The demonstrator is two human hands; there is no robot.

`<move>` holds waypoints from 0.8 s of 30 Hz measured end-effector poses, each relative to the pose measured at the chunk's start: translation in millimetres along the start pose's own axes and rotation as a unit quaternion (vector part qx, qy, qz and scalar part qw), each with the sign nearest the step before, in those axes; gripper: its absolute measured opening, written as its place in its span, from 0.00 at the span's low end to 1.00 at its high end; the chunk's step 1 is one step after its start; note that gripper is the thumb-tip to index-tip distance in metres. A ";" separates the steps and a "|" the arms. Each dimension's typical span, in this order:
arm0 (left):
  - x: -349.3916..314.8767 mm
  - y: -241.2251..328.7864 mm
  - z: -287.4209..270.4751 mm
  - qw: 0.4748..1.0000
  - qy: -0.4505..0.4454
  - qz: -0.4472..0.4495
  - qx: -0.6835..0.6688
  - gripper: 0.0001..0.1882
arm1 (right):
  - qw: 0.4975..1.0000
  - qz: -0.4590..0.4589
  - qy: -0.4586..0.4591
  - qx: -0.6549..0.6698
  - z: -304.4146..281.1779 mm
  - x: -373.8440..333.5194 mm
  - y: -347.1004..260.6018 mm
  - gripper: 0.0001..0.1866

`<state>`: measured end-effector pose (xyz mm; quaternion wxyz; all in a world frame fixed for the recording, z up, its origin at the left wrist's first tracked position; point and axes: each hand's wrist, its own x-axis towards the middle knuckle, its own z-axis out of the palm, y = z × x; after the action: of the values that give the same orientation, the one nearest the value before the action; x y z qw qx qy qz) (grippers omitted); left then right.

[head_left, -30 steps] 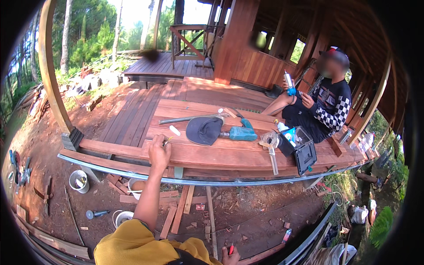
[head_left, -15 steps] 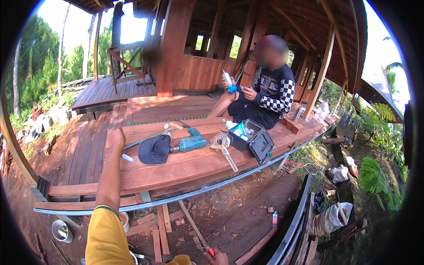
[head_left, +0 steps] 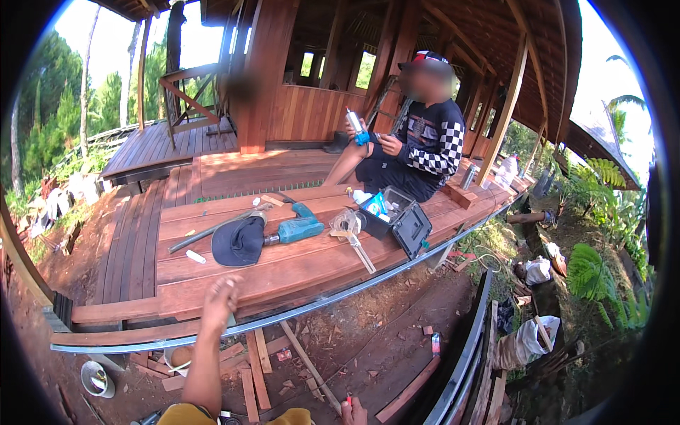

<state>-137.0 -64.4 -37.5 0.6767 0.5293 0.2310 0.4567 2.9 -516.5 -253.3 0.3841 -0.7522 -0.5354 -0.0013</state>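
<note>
My left hand [head_left: 222, 301], slightly blurred, hangs over the near edge of the wooden deck [head_left: 205, 287]. Its fingers are loosely bent and apart, and nothing shows in them. Low in the picture my right hand [head_left: 354, 412] is closed round a slim red object [head_left: 348, 400], mostly hidden by the fingers, so its kind cannot be told. Beyond my left hand lie a dark cap [head_left: 239, 242], a white marker-like stick [head_left: 195, 256] and a teal power drill [head_left: 301, 225]. A clear-based tool with a metal bar [head_left: 348, 227] lies to the drill's right.
A person [head_left: 418, 134] sits on the deck holding a blue and white caulking-gun-like tool [head_left: 358, 127]. An open black toolbox [head_left: 397, 216] stands near the edge. Below are wood offcuts [head_left: 255, 361], a white bucket [head_left: 97, 379] and a filled white sack [head_left: 528, 343].
My left hand has drawn back from over the deck boards to its near edge, and its fist has loosened. My right hand has shifted slightly right, still round the red object.
</note>
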 end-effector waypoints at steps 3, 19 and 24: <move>-105.1 -38.7 70.5 0.954 -0.117 -0.248 -0.122 0.07 | 0.993 0.059 0.062 0.083 -24.5 57.0 -28.1 0.28; -181.2 -24.5 134.1 0.905 -0.111 -0.237 -0.334 0.13 | 0.998 -0.057 -0.035 0.020 -109.4 210.9 -94.4 0.20; -188.3 -30.6 140.7 0.925 -0.087 -0.206 -0.307 0.17 | 0.997 -0.057 -0.058 -0.008 -115.9 211.3 -98.9 0.19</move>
<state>-103.2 -298.6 -51.2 0.9025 0.2740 0.1236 0.3084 60.7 -400.6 -27.3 0.3457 -0.7224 -0.5987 0.0168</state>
